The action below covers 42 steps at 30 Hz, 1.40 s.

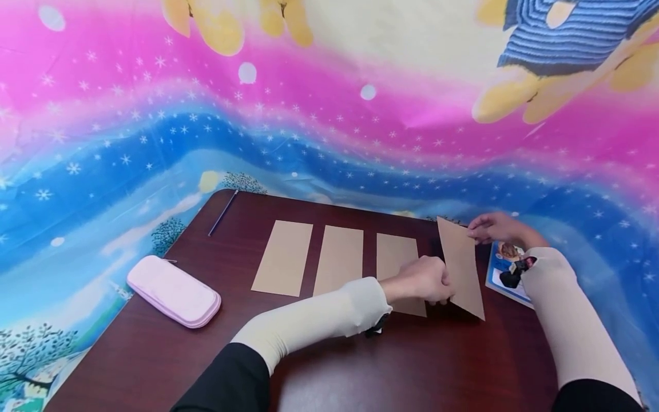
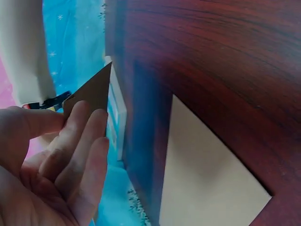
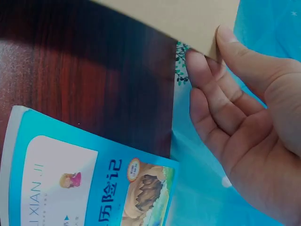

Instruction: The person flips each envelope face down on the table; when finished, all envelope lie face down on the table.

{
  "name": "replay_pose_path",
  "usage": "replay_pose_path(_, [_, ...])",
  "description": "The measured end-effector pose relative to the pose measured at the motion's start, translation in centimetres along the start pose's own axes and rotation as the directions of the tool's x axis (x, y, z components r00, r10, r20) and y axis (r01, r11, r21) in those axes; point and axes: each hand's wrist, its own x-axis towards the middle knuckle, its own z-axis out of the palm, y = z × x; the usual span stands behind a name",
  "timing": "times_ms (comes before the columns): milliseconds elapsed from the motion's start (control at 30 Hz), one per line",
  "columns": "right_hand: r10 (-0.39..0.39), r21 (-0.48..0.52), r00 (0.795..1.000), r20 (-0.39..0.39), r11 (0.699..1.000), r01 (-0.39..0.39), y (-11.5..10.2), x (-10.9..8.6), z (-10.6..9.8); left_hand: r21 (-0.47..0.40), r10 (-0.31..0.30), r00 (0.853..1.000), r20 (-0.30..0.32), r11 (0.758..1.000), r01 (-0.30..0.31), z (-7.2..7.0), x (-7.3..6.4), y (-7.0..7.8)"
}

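Note:
A brown rectangular card (image 1: 461,263) is held tilted above the right part of the table by both hands. My left hand (image 1: 424,279) pinches its left edge low down, thumb against fingers as the left wrist view shows. At the upper right corner, my right hand (image 1: 496,228) pinches the card between thumb and fingertips. Three similar cards lie flat in a row: a left one (image 1: 283,257), a middle one (image 1: 340,252) and a right one (image 1: 397,252), partly covered by the left hand. Beneath the right forearm lies a blue book (image 3: 94,179) with a picture cover.
A pink pencil case (image 1: 172,292) lies by the left edge of the dark wooden table (image 1: 401,366). Near the far left corner is a thin pen-like stick (image 1: 223,214). A colourful printed cloth (image 1: 309,126) hangs behind the table.

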Motion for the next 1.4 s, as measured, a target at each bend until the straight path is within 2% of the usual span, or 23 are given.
replay_pose_path(233, [0.029,-0.077,0.999,0.026,0.997,-0.027,0.0,-0.5,-0.2,-0.011,-0.070,0.994,0.085,0.997,0.071,2.0,-0.1,0.0])
replay_pose_path(367, [0.028,-0.097,0.999,0.040,0.995,-0.024,0.1,-0.4,0.2,0.004,-0.103,0.989,0.109,0.995,0.103,2.9,0.0,-0.1])
replay_pose_path(600, [0.049,-0.057,0.998,0.035,0.997,-0.047,0.9,0.0,1.8,0.144,-0.103,0.987,0.120,0.986,0.085,4.4,0.8,-0.7])
replay_pose_path(700, [0.034,-0.070,0.999,0.022,0.997,-0.032,1.3,0.2,2.6,0.183,-0.105,0.987,0.125,0.980,0.081,5.0,1.1,-0.9])
replay_pose_path(1100, [0.016,-0.168,1.000,0.016,0.986,-0.013,2.1,0.9,3.1,0.314,-0.125,0.978,0.168,0.947,0.067,5.0,2.1,-0.4])
replay_pose_path(1267, [-0.011,-0.167,1.000,0.010,0.986,0.013,2.4,1.2,3.4,0.373,-0.129,0.981,0.146,0.925,0.066,5.2,2.3,0.0])
replay_pose_path(1400, [0.013,-0.187,1.000,-0.010,0.982,-0.014,2.2,1.4,3.5,0.406,-0.126,0.983,0.132,0.912,0.062,5.4,2.6,0.1])
